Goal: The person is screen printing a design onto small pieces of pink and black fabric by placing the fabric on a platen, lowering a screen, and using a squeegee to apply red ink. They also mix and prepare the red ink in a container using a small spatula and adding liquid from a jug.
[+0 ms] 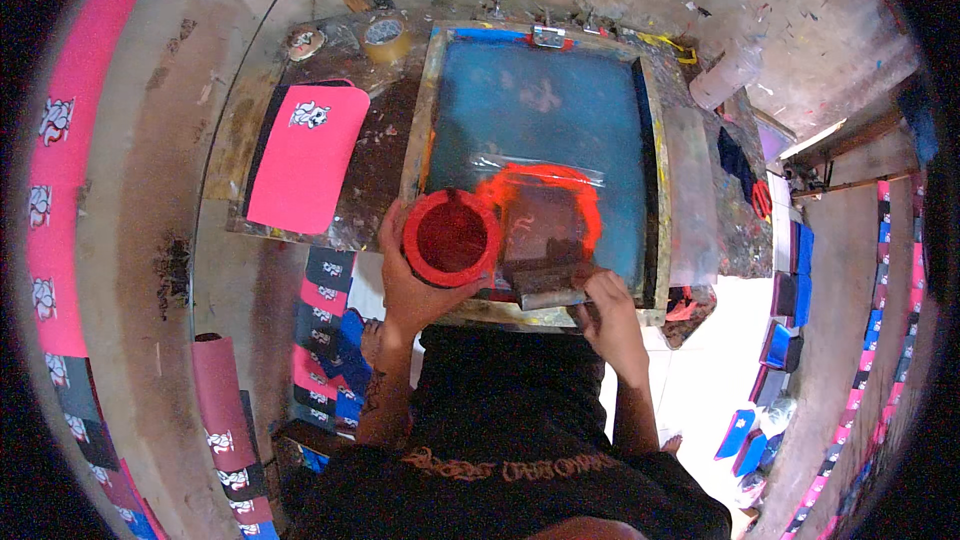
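My left hand [395,290] is wrapped round a round container with a thick red rim [412,240] and dark red ink inside. It is held over the lower left of a wooden-framed printing screen [655,170] with blue mesh [540,70]. At the screen's lower edge my right hand [612,318] grips a squeegee [545,288] by its right end. Bright orange-red ink [590,225] borders a see-through rectangular patch [540,225] in the mesh. A shiny clear strip [540,169] crosses just above the patch.
Left of the screen, a pink sheet with a printed animal figure [310,165] lies on the stained table [385,155]. Behind it sits a tape roll [385,35]. A metal clamp [548,36] is on the frame's far edge. Red-handled scissors [762,198] lie right. Printed pieces [58,200] line both sides.
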Motion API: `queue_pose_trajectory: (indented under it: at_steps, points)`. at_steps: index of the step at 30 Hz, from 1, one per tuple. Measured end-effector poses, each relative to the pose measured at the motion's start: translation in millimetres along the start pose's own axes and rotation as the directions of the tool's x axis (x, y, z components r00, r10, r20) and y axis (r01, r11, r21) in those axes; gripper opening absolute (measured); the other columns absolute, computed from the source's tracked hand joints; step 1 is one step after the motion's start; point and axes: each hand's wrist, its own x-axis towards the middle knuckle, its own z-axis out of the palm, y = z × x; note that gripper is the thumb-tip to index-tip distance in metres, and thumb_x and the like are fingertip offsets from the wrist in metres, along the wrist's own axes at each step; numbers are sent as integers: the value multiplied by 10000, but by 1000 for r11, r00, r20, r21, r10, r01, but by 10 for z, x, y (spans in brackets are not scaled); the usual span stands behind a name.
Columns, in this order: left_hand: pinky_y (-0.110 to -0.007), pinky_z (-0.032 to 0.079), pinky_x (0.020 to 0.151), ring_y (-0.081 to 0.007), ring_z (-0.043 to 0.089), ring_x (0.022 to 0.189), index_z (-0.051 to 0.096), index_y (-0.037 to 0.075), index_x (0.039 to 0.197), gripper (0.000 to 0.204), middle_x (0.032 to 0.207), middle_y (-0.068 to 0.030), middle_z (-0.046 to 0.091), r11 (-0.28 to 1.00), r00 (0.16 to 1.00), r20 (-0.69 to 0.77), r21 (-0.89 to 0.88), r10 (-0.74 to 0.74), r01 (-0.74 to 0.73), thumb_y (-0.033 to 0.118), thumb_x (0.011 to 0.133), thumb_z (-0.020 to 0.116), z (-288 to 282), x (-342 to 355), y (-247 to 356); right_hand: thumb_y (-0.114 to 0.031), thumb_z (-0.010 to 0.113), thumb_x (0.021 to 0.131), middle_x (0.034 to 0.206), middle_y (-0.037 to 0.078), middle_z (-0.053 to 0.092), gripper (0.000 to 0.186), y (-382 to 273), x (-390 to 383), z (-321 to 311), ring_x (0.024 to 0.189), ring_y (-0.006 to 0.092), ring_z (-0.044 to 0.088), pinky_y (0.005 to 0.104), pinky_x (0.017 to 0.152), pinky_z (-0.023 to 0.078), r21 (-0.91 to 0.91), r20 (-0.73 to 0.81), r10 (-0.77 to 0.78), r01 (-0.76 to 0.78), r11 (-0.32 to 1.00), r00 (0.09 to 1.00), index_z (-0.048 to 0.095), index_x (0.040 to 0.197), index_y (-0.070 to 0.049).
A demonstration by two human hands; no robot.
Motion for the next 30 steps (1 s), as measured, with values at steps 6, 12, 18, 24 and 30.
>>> queue_pose_trajectory:
  at_steps: [6,12,18,24,30]
  points:
    - [-447,441,1143,-321,549,1347,380,10,1499,1191,1462,-206,535,998,998,-5,3,65,-65,310,552,1037,19,23,0,-42,725,773,1145,222,582,380,-179,-101,64,1183,445,529,535,1062,440,-101,-15,-49,48,994,999,588,1123,15]
    - [-464,413,1171,-332,531,1374,382,15,1511,1198,1501,-221,509,967,967,21,-22,255,-255,326,555,1034,69,94,230,-175,781,788,1167,212,607,484,-379,-10,-377,1178,424,554,522,1074,438,-134,-47,-144,137,982,989,629,1221,-22]
    - [-509,383,1190,-397,507,1398,367,44,1527,1134,1523,-238,490,929,916,154,-84,370,-361,299,625,1005,223,163,426,-190,824,822,1054,126,665,379,-1038,500,-792,953,326,639,434,843,526,25,-413,-214,246,969,885,715,1161,-60]
    - [-555,355,1200,-429,477,1423,372,65,1526,1098,1546,-239,471,864,854,140,-121,502,-488,282,641,986,420,172,511,-133,788,849,961,122,669,233,-978,538,-796,895,294,659,416,792,551,-48,-388,-351,362,931,852,750,1067,-58]
    - [-567,348,1202,-430,465,1435,375,70,1525,1081,1552,-236,469,822,805,171,-71,568,-565,279,650,975,473,242,481,-120,778,857,942,98,702,176,-826,316,-856,870,278,682,395,769,568,-17,-204,-368,372,928,907,762,1019,-52]
